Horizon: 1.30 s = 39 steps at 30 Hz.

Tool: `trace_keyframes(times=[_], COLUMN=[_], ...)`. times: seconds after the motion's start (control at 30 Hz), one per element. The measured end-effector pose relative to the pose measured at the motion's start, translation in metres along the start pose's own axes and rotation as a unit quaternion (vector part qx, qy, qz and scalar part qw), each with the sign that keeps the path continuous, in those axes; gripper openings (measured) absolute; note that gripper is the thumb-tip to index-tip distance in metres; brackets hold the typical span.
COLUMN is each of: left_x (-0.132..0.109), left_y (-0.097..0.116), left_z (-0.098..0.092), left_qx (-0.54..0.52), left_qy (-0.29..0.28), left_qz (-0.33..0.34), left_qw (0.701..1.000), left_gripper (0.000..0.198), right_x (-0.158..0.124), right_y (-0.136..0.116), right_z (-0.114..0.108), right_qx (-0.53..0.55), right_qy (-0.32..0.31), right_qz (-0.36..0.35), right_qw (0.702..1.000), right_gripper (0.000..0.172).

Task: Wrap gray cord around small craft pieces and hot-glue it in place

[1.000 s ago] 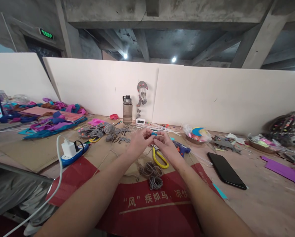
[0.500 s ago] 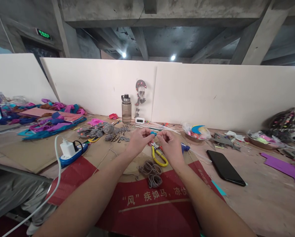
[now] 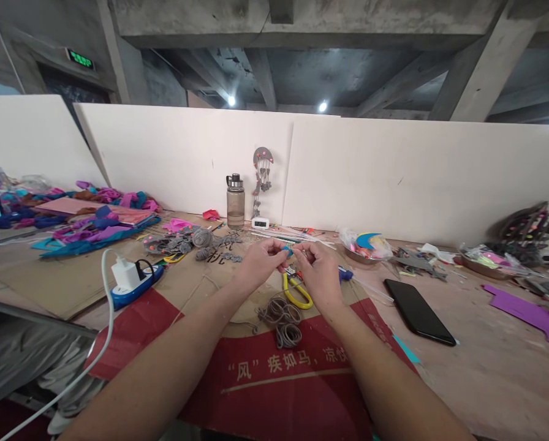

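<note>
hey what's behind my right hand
Part of a blue object sticks out past your right hand, on its right side; the rest is covered, so I can't tell its full shape.

The blue piece (image 3: 288,251) I pinch looks matt, the grey cord (image 3: 284,313) dull, the yellow handles (image 3: 302,305) smooth plastic, the black phone (image 3: 419,311) glossy.

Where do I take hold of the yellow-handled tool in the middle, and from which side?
Probably by the rounded near end of its yellow handles, coming from above on the near side: they bow out into a loop toward the wearer, while the metal end points away. Grey cord lies close by, so keep clear of it.
</note>
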<state>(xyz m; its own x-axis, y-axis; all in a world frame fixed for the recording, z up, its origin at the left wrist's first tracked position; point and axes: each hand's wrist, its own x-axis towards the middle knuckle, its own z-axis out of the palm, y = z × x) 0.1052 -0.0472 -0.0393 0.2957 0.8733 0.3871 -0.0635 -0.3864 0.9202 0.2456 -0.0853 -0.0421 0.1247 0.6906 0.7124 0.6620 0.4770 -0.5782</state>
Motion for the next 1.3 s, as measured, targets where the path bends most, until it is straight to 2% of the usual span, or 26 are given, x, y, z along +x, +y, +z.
trace_keyframes(times=[0.53,0.73,0.87,1.03,1.2,1.3], left_x=[0.000,0.000,0.001,0.004,0.007,0.007], left_y=[-0.003,-0.004,-0.004,-0.008,-0.008,-0.008], left_z=[-0.001,0.000,-0.001,-0.005,-0.010,-0.010], left_qx=[0.025,0.039,0.014,-0.005,0.052,0.071], left_qy=[-0.013,-0.023,-0.046,-0.044,-0.011,-0.009], left_qz=[0.008,0.023,0.012,-0.013,-0.026,-0.027], left_qw=[1.000,0.999,0.999,0.999,0.998,0.997], left_gripper=[0.009,0.007,0.010,0.015,0.011,0.011], right_x=[-0.001,0.000,0.002,0.003,0.002,0.001], right_y=[-0.005,-0.001,0.003,0.011,0.011,0.009], right_z=[0.000,0.007,0.012,0.011,0.010,0.011], right_qx=[-0.008,0.075,0.172,0.241,0.384,0.418], right_qy=[-0.018,-0.032,-0.050,-0.096,-0.121,-0.125], right_qz=[0.026,0.080,0.145,0.172,0.221,0.232], right_qw=[0.999,0.993,0.973,0.950,0.888,0.870], right_gripper=[0.019,0.015,0.017,0.025,0.031,0.034])
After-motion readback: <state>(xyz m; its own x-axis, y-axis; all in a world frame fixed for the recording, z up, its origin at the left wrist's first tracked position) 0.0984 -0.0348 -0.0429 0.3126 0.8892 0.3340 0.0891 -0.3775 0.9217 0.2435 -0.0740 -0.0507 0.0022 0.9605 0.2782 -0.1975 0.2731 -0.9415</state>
